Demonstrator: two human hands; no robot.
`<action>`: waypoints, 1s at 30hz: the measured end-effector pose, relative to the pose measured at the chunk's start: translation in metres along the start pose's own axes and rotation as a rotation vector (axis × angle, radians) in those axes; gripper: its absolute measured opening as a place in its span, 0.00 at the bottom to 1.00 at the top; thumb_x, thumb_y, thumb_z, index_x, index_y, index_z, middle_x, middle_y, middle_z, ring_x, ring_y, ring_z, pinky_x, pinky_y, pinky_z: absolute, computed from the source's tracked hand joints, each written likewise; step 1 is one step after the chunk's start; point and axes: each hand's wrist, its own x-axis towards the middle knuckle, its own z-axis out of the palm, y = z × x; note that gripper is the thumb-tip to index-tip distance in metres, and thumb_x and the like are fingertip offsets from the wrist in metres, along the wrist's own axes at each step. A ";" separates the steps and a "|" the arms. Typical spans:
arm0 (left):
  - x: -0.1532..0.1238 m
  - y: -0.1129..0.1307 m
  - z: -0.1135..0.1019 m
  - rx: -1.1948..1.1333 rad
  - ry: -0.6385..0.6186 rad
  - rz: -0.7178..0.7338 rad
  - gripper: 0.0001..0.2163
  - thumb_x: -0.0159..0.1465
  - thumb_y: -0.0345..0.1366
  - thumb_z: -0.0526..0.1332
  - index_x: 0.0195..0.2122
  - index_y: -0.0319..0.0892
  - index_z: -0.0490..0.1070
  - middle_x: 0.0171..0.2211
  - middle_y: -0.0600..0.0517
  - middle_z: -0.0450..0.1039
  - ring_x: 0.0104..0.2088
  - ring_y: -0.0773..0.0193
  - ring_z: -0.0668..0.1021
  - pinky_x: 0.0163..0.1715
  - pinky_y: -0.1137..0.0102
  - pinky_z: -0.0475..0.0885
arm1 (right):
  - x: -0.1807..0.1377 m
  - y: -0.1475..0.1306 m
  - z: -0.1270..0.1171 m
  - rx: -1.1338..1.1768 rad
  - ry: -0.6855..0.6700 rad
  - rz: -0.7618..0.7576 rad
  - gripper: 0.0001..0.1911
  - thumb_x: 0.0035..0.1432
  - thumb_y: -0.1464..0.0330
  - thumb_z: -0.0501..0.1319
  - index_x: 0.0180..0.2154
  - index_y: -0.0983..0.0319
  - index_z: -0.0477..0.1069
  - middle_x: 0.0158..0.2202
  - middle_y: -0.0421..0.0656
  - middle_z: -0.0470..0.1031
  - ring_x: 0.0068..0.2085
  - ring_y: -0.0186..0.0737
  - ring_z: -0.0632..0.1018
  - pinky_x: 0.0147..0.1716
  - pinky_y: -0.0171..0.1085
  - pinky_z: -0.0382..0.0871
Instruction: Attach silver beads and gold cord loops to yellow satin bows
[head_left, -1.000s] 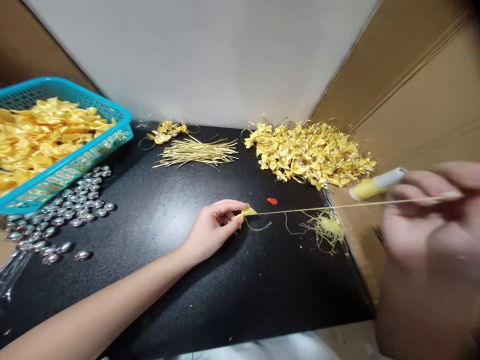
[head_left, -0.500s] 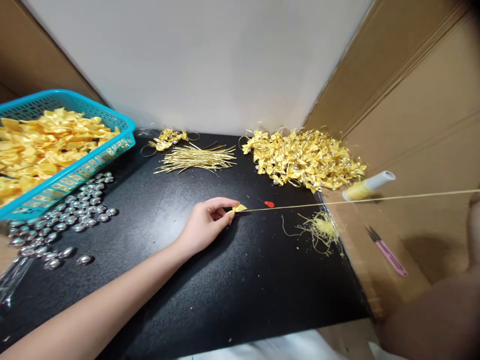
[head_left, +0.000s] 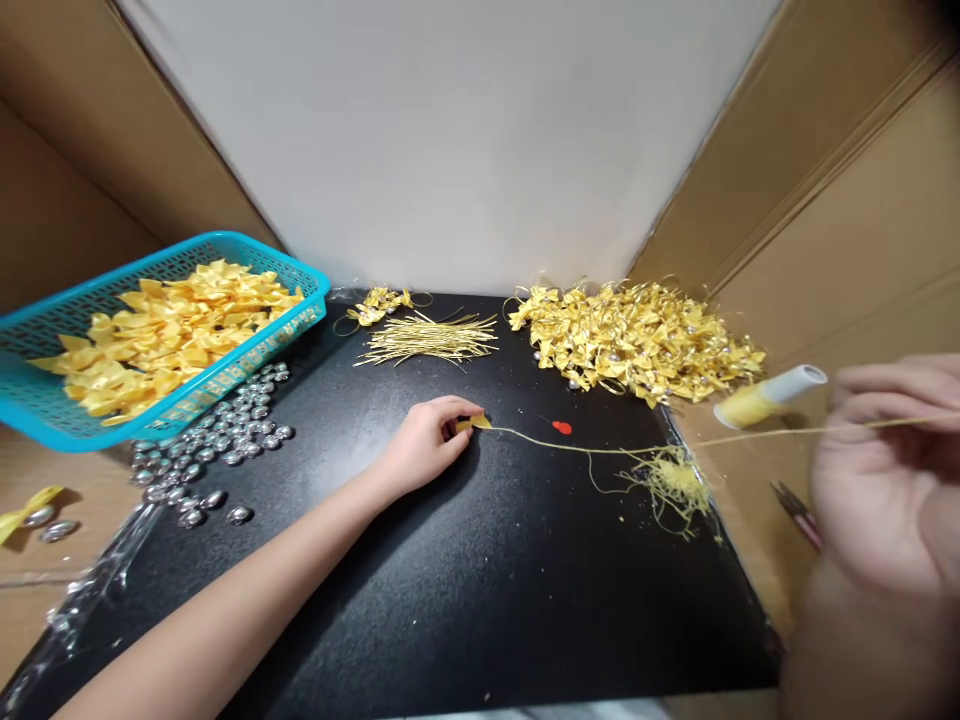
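Note:
My left hand [head_left: 427, 445] rests on the black table [head_left: 465, 590] and pinches a small yellow ribbon bow [head_left: 474, 423]. A yellow thread [head_left: 600, 450] runs from the bow, sagging onto the table, to my right hand [head_left: 889, 480]. That hand is blurred at the right edge, its fingertips closed on the thread's far end. A spool of yellow thread [head_left: 765, 396] lies on the cardboard just beyond the right hand.
A teal basket [head_left: 45, 400] of yellow ribbon pieces [head_left: 172, 335] stands at the left, with several silver beads [head_left: 217, 445] below it. Gold wire pieces [head_left: 427, 338] and a heap of finished bows [head_left: 637, 340] lie at the back. Thread scraps [head_left: 671, 480], pink snips [head_left: 799, 512] sit right. Cardboard walls surround.
The thread, taut between the hands before, now sags onto the table. My right hand has come back into view from the right edge. The camera has tilted up slightly.

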 end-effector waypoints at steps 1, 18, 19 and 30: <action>0.001 -0.001 -0.001 0.025 0.003 0.028 0.14 0.59 0.26 0.58 0.44 0.40 0.77 0.44 0.47 0.78 0.31 0.67 0.76 0.32 0.71 0.71 | -0.003 0.005 0.006 0.015 -0.039 0.022 0.19 0.38 0.84 0.74 0.30 0.60 0.74 0.27 0.30 0.73 0.29 0.20 0.74 0.29 0.17 0.75; -0.005 -0.001 0.004 -0.201 0.067 -0.138 0.11 0.60 0.40 0.62 0.37 0.37 0.76 0.31 0.48 0.78 0.29 0.66 0.75 0.30 0.72 0.70 | -0.029 0.056 -0.001 -0.476 -0.513 0.057 0.02 0.60 0.66 0.64 0.36 0.52 0.73 0.20 0.35 0.64 0.23 0.32 0.66 0.24 0.34 0.62; -0.006 0.000 0.004 -0.160 0.071 -0.136 0.12 0.60 0.40 0.61 0.38 0.38 0.76 0.29 0.49 0.77 0.27 0.68 0.73 0.28 0.73 0.68 | -0.031 0.061 -0.003 -0.508 -0.499 0.081 0.01 0.61 0.65 0.63 0.36 0.53 0.72 0.20 0.35 0.63 0.23 0.32 0.66 0.25 0.35 0.63; -0.005 0.000 0.005 0.136 0.122 -0.091 0.10 0.63 0.38 0.59 0.39 0.40 0.76 0.30 0.50 0.76 0.30 0.64 0.72 0.34 0.69 0.66 | -0.046 0.102 -0.018 -0.875 -0.450 0.455 0.10 0.59 0.59 0.63 0.33 0.60 0.72 0.30 0.42 0.81 0.34 0.37 0.82 0.38 0.36 0.76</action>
